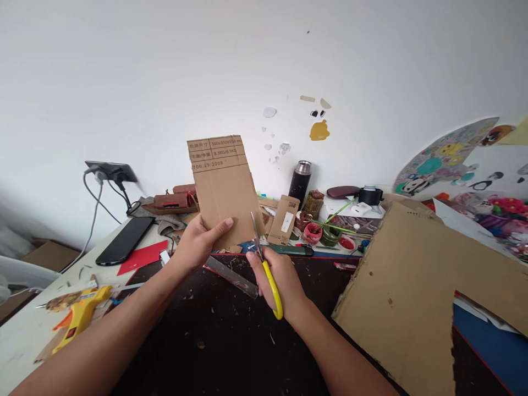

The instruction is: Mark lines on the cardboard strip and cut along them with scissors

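Note:
A brown cardboard piece (225,190) with printed text along its top is held upright in front of me. My left hand (202,242) grips its lower left corner, thumb across the front and the other fingers behind. Yellow-handled scissors (272,291) are in my right hand (282,278), blades pointing up at the cardboard's lower right edge. I cannot tell whether the blades are biting into the card. The right fingers wrap round the handles and partly hide them.
A large cardboard sheet (396,275) leans at the right. On the left lie a yellow glue gun (84,313), a black phone (126,240) and red paper (142,257). Behind stand a black thermos (300,181) and paint jars (312,233). A clear ruler (233,278) lies on the dark mat.

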A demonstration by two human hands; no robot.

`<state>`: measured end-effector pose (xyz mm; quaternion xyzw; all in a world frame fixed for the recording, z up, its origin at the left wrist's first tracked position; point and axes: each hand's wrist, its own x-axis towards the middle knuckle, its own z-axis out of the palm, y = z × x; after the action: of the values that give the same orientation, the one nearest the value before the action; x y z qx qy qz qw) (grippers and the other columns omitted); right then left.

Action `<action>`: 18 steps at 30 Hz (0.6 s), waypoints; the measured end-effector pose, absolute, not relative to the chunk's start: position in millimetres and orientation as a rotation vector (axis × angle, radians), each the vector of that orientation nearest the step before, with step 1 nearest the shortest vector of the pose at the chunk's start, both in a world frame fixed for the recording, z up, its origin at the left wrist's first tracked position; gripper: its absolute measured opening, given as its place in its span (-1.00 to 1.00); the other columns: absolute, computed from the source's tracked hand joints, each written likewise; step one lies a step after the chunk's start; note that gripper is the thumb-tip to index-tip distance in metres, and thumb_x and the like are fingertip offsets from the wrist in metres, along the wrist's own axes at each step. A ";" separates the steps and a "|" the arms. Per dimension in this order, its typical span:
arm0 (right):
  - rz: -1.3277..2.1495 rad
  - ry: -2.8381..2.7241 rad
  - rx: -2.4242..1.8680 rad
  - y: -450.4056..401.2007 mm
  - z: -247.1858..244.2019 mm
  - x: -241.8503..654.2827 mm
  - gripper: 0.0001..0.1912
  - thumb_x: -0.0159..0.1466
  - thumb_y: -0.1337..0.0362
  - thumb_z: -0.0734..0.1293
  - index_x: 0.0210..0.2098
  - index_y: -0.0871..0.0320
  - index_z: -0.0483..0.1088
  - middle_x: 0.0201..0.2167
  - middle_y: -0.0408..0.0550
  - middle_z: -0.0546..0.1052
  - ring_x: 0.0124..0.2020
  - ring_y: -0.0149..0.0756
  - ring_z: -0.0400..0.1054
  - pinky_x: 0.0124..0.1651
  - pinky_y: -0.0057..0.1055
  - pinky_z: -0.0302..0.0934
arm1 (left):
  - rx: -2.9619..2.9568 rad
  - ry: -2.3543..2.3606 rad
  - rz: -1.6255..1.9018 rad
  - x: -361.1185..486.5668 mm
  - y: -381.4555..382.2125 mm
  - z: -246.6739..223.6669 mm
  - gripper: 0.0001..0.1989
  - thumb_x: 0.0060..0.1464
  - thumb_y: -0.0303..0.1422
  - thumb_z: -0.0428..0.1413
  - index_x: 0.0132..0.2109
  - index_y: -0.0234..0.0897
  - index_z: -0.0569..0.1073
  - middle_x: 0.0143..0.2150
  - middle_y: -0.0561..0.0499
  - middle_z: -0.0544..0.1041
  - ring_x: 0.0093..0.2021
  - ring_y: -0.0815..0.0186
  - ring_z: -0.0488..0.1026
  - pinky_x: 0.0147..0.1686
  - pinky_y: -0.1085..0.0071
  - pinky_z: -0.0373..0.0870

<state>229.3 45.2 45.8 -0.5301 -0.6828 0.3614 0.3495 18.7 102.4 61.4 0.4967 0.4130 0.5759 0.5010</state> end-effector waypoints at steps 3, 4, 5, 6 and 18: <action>0.927 -1.780 -1.381 45.6 45.8 228.9 -0.59 0.55 -0.09 0.26 -0.32 0.01 0.39 -0.68 -0.18 0.43 -0.60 -0.16 0.49 -0.45 -0.39 0.24 | 1.199 0.998 1.392 19.1 102.4 61.7 -0.25 0.11 -0.08 0.48 0.35 -0.27 0.50 0.16 -0.26 0.72 0.11 -0.18 0.69 0.00 0.02 0.73; 0.925 -1.782 -1.384 45.7 46.0 228.7 -0.59 0.55 -0.10 0.26 -0.32 0.01 0.39 -0.68 -0.18 0.43 -0.61 -0.17 0.48 -0.45 -0.39 0.23 | 1.197 0.993 1.395 19.2 102.5 61.8 -0.24 0.11 -0.08 0.48 0.35 -0.27 0.50 0.15 -0.26 0.72 0.11 -0.18 0.70 0.00 0.02 0.73; 0.922 -1.785 -1.386 45.6 46.3 228.5 -0.58 0.55 -0.10 0.26 -0.32 0.01 0.39 -0.68 -0.18 0.43 -0.61 -0.17 0.47 -0.45 -0.39 0.23 | 1.197 0.990 1.396 19.3 102.6 61.8 -0.25 0.11 -0.08 0.48 0.35 -0.26 0.50 0.15 -0.26 0.72 0.11 -0.17 0.70 0.01 0.02 0.73; 0.916 -1.787 -1.388 45.5 46.6 228.4 -0.58 0.55 -0.11 0.26 -0.32 0.01 0.39 -0.68 -0.18 0.44 -0.62 -0.17 0.46 -0.45 -0.39 0.22 | 1.198 0.990 1.395 19.3 102.7 61.7 -0.26 0.11 -0.08 0.48 0.34 -0.26 0.50 0.15 -0.26 0.72 0.10 -0.17 0.70 0.01 0.02 0.73; 0.764 -1.865 -1.427 45.1 49.2 227.4 -0.62 0.58 0.03 0.20 -0.33 0.03 0.38 -0.63 -0.14 0.46 -0.53 -0.17 0.47 -0.38 -0.38 0.20 | 1.176 0.987 1.393 20.1 102.0 61.6 -0.25 0.11 -0.08 0.48 0.34 -0.28 0.50 0.16 -0.26 0.71 0.12 -0.17 0.69 0.04 0.01 0.72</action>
<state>227.4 45.1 49.2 -0.5455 -0.7130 0.2920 0.3300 20.1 102.0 61.6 0.4884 0.4096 0.5782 0.5093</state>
